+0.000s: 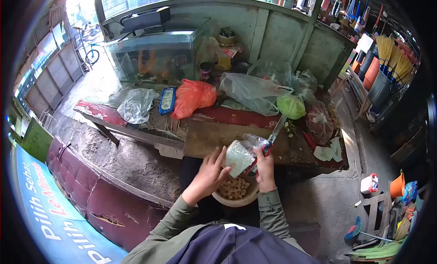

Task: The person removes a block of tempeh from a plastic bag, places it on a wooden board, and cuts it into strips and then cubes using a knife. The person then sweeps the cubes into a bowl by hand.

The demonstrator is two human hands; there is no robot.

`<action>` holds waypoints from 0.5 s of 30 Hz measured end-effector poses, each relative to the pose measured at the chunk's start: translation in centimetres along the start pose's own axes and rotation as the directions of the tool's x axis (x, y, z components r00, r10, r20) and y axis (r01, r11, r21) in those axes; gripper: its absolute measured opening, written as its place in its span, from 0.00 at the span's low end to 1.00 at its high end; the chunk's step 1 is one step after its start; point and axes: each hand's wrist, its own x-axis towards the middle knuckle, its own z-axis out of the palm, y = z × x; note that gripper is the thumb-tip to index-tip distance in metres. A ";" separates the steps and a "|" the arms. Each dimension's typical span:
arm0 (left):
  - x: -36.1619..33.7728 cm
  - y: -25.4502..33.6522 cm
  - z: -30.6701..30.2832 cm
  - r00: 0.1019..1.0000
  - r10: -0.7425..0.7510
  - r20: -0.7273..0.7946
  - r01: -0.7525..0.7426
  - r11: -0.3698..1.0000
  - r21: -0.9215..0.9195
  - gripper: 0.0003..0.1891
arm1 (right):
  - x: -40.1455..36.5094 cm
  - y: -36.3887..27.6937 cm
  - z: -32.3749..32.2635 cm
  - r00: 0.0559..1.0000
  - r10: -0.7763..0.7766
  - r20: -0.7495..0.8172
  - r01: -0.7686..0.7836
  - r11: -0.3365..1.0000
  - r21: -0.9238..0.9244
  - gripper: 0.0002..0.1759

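A clear plastic bag [238, 158] with pale contents is between my hands, over a bowl [236, 202] of small pale-brown cubes [234, 188]. My left hand [208, 174] is at the bag's left side, fingers stretched out and apart. Closed around the red-and-black handle of a knife [276, 131] is my right hand [264, 169], with the bag's gathered end right at its fingers. The blade points up and away, toward a green cabbage [291, 107]. Just beyond the bag lies a wooden cutting board [205, 138].
An orange plastic bag [193, 98], a blue packet [167, 100] and clear bags [137, 104] lie on the low table [102, 112]. A glass tank [154, 56] stands behind. To the left is a torn maroon seat [111, 191]; brooms [393, 54] stand at right.
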 end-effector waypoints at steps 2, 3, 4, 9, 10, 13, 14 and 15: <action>0.2 0.4 1.6 0.999 -0.046 -0.012 0.041 0.962 -0.271 0.39 | -0.7 -0.7 0.3 0.999 0.025 0.034 -0.026 0.999 0.018 0.08; -0.2 0.4 1.3 0.999 -0.048 0.002 0.047 0.967 -0.250 0.39 | -1.8 -1.0 1.6 0.999 0.034 0.029 -0.035 0.999 0.042 0.08; 0.0 0.7 2.0 0.995 -0.038 -0.089 0.002 0.924 -0.382 0.38 | -2.8 -2.1 2.1 0.999 0.028 0.044 -0.030 0.998 0.048 0.06; -0.6 1.1 2.7 0.993 -0.110 0.039 0.097 0.585 -0.805 0.33 | -4.6 -5.8 2.7 0.987 -0.092 0.132 0.107 0.988 -0.111 0.03; -0.8 1.2 3.0 0.995 -0.090 0.054 0.094 0.549 -0.831 0.28 | -5.2 -7.0 3.1 0.982 -0.084 0.168 0.097 0.993 -0.071 0.06; -1.4 0.5 4.6 0.951 -0.104 0.291 0.306 0.172 -0.936 0.28 | -5.1 -7.2 3.8 0.969 -0.163 0.188 0.211 0.939 -0.273 0.10; -1.8 0.6 5.2 0.932 -0.122 0.342 0.355 0.098 -0.930 0.31 | -4.5 -6.3 4.0 0.952 -0.263 0.154 0.303 0.875 -0.377 0.12; -2.1 -0.1 5.5 0.931 -0.120 0.345 0.358 0.101 -0.928 0.31 | -4.1 -6.0 4.0 0.953 -0.265 0.150 0.302 0.876 -0.375 0.12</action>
